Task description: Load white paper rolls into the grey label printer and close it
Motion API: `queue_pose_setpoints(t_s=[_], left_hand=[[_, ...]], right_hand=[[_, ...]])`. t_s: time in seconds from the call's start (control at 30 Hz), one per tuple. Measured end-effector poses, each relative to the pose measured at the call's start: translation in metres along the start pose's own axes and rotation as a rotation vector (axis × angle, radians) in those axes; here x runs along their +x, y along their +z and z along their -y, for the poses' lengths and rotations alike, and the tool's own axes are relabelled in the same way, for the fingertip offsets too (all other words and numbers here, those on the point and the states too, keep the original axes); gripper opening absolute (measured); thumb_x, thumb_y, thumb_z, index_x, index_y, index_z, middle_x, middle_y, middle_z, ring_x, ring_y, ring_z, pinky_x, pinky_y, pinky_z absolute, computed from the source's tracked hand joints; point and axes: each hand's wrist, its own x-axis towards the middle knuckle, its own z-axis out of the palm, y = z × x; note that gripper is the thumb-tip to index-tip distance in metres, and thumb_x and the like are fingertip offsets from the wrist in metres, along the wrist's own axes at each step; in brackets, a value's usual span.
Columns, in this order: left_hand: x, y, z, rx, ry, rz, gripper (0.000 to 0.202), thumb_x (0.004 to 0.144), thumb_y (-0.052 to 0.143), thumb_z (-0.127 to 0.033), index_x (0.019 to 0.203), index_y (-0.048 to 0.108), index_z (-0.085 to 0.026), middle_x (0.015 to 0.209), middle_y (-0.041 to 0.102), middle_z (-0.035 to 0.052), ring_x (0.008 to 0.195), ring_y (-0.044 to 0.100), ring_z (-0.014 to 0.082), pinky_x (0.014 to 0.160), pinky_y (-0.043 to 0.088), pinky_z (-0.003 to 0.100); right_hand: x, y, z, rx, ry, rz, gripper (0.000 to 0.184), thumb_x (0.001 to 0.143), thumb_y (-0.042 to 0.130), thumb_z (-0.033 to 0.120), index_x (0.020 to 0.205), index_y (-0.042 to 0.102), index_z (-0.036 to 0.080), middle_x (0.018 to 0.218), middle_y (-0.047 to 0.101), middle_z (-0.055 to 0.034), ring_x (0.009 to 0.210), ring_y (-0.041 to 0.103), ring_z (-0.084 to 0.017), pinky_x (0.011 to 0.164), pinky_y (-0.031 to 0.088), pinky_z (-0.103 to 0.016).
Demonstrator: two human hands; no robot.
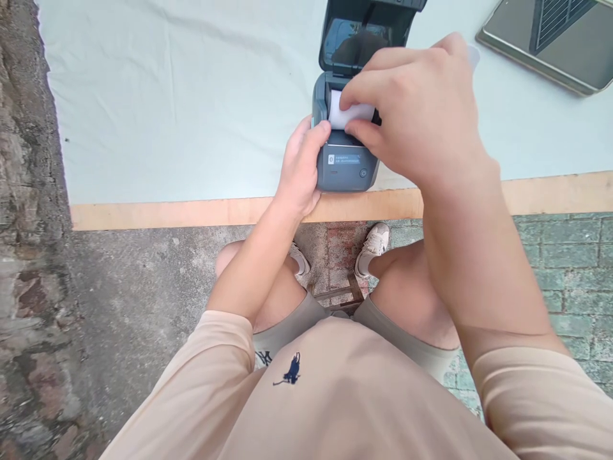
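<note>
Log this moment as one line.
left hand: grips printer side | right hand: pinches paper roll in open bay | lid: up | tray: upper right, untouched

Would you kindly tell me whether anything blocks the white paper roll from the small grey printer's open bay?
Nothing visible does. The dark hinged lid stands raised, the right hand pinches the white paper roll in the bay, and the left hand grips the small grey plastic printer at its left side, clear of the opening.
</note>
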Motion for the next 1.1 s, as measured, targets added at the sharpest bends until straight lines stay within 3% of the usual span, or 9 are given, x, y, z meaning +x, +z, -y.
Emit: queue_pose_setpoints(t_s=[0.17,0.37,0.53,0.77,0.9,1.1], left_hand=[[0.0,0.001,-0.001,-0.017,-0.024,0.006,0.016,0.08,0.059,-0.04,0.077,0.059,-0.024,0.07,0.056,-0.0004,0.065,0.056,0.013,0.066,0.047,0.027],[-0.001,0.0,-0.004,0.048,-0.067,-0.059,0.019,0.077,0.061,-0.042,0.07,0.055,-0.026,0.07,0.058,-0.0005,0.065,0.054,0.0139,0.071,0.048,0.028],[0.0,0.001,-0.004,0.016,0.001,-0.017,0.02,0.083,0.056,-0.037,0.069,0.051,-0.022,0.066,0.054,-0.0026,0.06,0.053,0.0101,0.074,0.051,0.027],[-0.002,0.004,-0.005,0.016,-0.039,-0.016,0.021,0.085,0.054,-0.035,0.073,0.049,-0.018,0.071,0.05,-0.0023,0.061,0.05,0.0058,0.063,0.046,0.02],[-0.003,0.004,-0.007,0.065,-0.044,-0.017,0.022,0.087,0.05,-0.033,0.072,0.048,-0.017,0.069,0.046,-0.0026,0.061,0.049,0.005,0.061,0.044,0.018],[-0.002,0.0,-0.004,0.033,-0.034,0.03,0.018,0.084,0.055,-0.037,0.073,0.054,-0.023,0.07,0.052,-0.0007,0.064,0.049,0.0094,0.061,0.045,0.021]], right_hand=[[0.003,0.001,-0.002,0.005,-0.03,0.017,0.023,0.078,0.05,0.029,0.1,0.056,0.027,0.111,0.058,-0.0019,0.099,0.054,-0.024,0.084,0.032,-0.042],[0.009,0.007,-0.006,0.001,-0.071,-0.028,0.025,0.078,0.039,0.023,0.097,0.056,0.025,0.103,0.06,-0.0042,0.097,0.055,-0.025,0.087,0.033,-0.047],[0.009,0.005,-0.008,-0.067,-0.094,-0.035,0.025,0.081,0.033,0.026,0.084,0.058,0.021,0.086,0.06,-0.0079,0.09,0.054,-0.025,0.087,0.032,-0.051],[0.01,0.002,-0.005,-0.098,-0.054,0.036,0.024,0.081,0.036,0.034,0.074,0.054,0.02,0.07,0.049,-0.0092,0.081,0.05,-0.025,0.079,0.032,-0.044],[0.012,0.002,-0.004,-0.125,-0.059,0.069,0.017,0.077,0.039,0.029,0.07,0.051,0.019,0.066,0.043,-0.0084,0.082,0.049,-0.024,0.076,0.031,-0.039],[0.01,0.001,-0.007,-0.164,-0.068,0.048,0.023,0.079,0.033,0.029,0.074,0.054,0.02,0.069,0.048,-0.0085,0.082,0.051,-0.024,0.078,0.028,-0.041]])
